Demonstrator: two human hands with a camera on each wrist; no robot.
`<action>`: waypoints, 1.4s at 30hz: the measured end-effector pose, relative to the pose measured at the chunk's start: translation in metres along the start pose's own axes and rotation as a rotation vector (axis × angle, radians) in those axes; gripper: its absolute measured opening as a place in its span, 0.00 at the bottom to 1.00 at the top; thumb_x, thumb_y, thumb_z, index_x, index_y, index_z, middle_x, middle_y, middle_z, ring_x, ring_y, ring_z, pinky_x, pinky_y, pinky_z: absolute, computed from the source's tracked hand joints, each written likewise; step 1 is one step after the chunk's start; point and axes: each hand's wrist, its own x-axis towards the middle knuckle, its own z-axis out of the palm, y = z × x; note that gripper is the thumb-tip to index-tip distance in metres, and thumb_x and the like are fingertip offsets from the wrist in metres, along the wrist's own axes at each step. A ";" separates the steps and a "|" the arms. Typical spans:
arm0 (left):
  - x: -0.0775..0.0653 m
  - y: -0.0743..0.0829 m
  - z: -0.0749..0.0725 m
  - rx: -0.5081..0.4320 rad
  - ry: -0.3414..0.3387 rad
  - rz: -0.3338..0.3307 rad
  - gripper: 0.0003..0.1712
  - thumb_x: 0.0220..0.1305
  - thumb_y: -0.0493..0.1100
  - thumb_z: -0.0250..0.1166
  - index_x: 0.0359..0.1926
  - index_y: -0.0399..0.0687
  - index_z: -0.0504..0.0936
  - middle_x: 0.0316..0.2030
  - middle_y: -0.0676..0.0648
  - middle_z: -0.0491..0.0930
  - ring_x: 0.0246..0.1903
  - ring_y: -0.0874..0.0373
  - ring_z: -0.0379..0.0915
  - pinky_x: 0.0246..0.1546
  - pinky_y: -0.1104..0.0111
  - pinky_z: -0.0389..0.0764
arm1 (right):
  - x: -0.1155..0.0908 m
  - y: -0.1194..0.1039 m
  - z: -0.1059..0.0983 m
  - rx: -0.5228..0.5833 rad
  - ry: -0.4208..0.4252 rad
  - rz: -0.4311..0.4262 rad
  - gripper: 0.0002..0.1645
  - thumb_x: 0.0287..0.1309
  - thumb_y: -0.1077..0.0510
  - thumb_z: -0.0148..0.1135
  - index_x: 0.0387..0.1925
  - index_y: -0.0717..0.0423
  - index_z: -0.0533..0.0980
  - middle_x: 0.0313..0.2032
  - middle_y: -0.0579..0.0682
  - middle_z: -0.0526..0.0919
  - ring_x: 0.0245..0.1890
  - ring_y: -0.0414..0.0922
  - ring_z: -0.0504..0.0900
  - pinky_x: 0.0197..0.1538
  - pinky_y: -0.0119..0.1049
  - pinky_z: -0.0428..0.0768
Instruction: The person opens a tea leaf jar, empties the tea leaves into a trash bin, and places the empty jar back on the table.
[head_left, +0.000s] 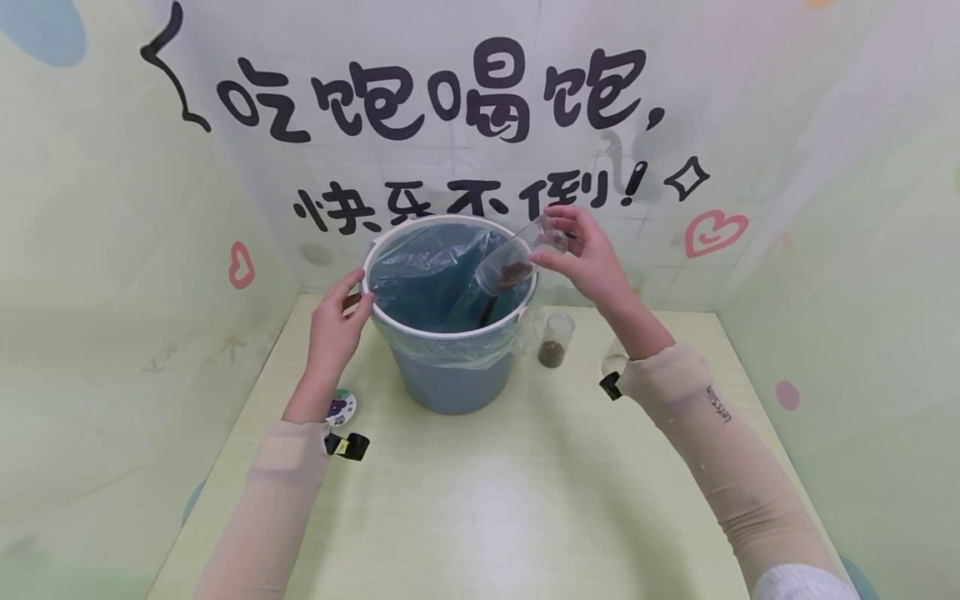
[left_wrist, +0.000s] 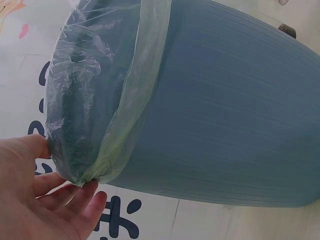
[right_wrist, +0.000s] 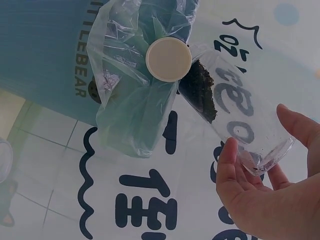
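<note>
A blue-grey trash bin (head_left: 453, 383) stands upright, its pale rim lined with a clear plastic bag (left_wrist: 132, 95) folded over the outside. My left hand (head_left: 333, 333) grips the left side of the rim, its fingertips on the bag's edge in the left wrist view. Over the bin's right side, my right hand (head_left: 592, 262) holds a clear cup (right_wrist: 250, 110) by its base end, mouth tilted down into the opening. Dark brown crumbly matter (right_wrist: 202, 90) lies along the cup's lower wall near the mouth, and a dark streak (head_left: 488, 310) shows just below it.
A second clear cup (head_left: 560, 327) with brown grains at its bottom stands right of the bin. Another clear round item (head_left: 613, 364) is partly hidden by my right wrist. A round printed disc (head_left: 342, 408) lies beside my left wrist. Printed sheets wall the table's back and sides.
</note>
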 end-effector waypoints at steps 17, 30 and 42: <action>0.000 0.001 0.000 0.005 0.005 -0.011 0.30 0.74 0.47 0.56 0.74 0.50 0.64 0.75 0.45 0.62 0.69 0.43 0.67 0.68 0.52 0.72 | 0.004 -0.005 0.004 0.005 -0.028 -0.038 0.36 0.58 0.69 0.66 0.67 0.62 0.65 0.65 0.58 0.72 0.61 0.54 0.77 0.47 0.25 0.84; 0.001 -0.002 0.001 0.016 0.015 0.007 0.30 0.74 0.46 0.56 0.73 0.49 0.65 0.74 0.44 0.63 0.68 0.43 0.68 0.67 0.52 0.73 | 0.006 -0.009 0.006 -0.026 -0.051 -0.050 0.36 0.59 0.68 0.66 0.68 0.56 0.67 0.65 0.57 0.71 0.62 0.54 0.78 0.49 0.27 0.84; 0.000 0.000 0.001 0.015 0.011 -0.003 0.30 0.74 0.47 0.56 0.74 0.50 0.65 0.75 0.45 0.62 0.69 0.43 0.68 0.68 0.53 0.73 | 0.007 -0.025 0.007 0.030 -0.026 -0.136 0.35 0.59 0.67 0.67 0.68 0.54 0.69 0.64 0.57 0.72 0.64 0.51 0.77 0.56 0.34 0.84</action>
